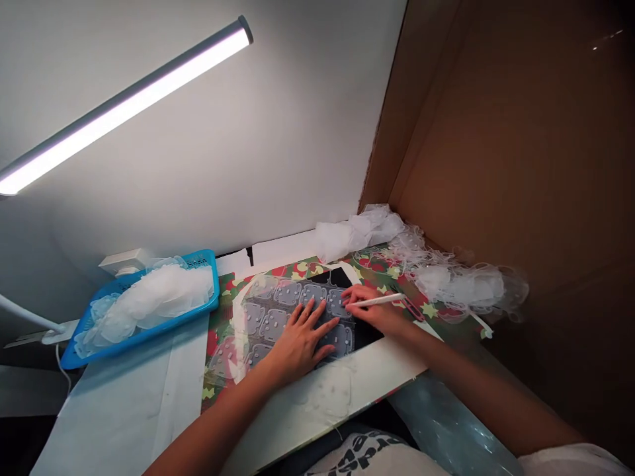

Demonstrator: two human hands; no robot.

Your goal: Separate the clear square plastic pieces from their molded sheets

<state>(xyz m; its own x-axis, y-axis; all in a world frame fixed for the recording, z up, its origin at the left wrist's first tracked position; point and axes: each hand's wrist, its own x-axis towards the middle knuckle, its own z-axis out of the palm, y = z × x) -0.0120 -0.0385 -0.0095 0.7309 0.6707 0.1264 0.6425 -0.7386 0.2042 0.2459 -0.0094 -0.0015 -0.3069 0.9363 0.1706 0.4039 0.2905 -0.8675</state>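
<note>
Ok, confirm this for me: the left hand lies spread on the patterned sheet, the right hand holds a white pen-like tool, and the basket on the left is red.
Not quite: the head view shows the basket is blue, not red. The left hand does lie spread on the patterned sheet, and the right hand holds a white pen-like tool.

A lit lamp [126,109] slants left of brown cardboard [506,139].
</note>
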